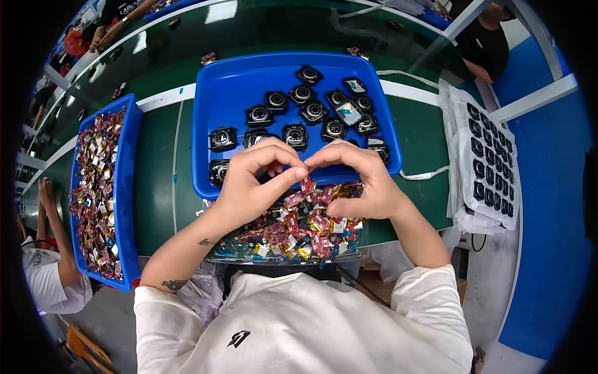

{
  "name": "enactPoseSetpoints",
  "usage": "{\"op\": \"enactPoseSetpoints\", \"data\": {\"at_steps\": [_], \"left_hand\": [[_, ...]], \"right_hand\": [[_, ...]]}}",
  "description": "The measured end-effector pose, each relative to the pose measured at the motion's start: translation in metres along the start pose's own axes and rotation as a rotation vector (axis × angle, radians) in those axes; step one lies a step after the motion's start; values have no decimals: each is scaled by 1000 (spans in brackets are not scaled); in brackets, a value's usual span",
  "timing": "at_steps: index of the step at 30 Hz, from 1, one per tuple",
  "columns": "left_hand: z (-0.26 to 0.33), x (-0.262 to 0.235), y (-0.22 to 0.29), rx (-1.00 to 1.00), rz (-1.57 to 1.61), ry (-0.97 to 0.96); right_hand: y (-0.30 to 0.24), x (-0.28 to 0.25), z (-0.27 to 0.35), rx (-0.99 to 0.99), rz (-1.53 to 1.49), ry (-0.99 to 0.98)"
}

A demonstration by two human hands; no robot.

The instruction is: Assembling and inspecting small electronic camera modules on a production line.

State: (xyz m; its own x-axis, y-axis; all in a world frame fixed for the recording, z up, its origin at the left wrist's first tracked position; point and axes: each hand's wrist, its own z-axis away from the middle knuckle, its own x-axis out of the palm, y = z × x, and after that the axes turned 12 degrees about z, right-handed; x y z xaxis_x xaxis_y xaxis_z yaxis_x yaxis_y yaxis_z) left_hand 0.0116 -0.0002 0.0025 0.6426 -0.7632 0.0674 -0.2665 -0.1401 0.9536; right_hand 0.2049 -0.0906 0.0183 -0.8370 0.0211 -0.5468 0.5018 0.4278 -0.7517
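Left hand [249, 187] and right hand [361, 181] meet at the table's [162, 187] near edge, fingertips together pinching a small red part [306, 184] above a clear tray [293, 230] of parts, just before the blue tray [237, 93].

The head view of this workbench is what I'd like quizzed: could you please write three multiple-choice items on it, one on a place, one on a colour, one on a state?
1. Where do the small black round-faced parts lie?
A. in the middle blue tray
B. on the floor
C. in a cardboard box

2. What colour is the long tray of foil-wrapped pieces at the left?
A. red
B. blue
C. white

3. What are the left hand and right hand doing?
A. resting flat and apart
B. pinching a small red piece together
C. lifting a tray

Answers: 1 A, they are spread over the tray's floor; 2 B, its wall is blue; 3 B, the fingertips meet on it.
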Motion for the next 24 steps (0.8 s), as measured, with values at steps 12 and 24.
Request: {"op": "enactPoseSetpoints", "data": {"at_steps": [12,24], "left_hand": [[-2,-7,-5,-72,48,-41],[-1,2,4,16,39,12]], "right_hand": [[1,17,-4,-255,457,343],[1,12,5,331,-338,225]]}}
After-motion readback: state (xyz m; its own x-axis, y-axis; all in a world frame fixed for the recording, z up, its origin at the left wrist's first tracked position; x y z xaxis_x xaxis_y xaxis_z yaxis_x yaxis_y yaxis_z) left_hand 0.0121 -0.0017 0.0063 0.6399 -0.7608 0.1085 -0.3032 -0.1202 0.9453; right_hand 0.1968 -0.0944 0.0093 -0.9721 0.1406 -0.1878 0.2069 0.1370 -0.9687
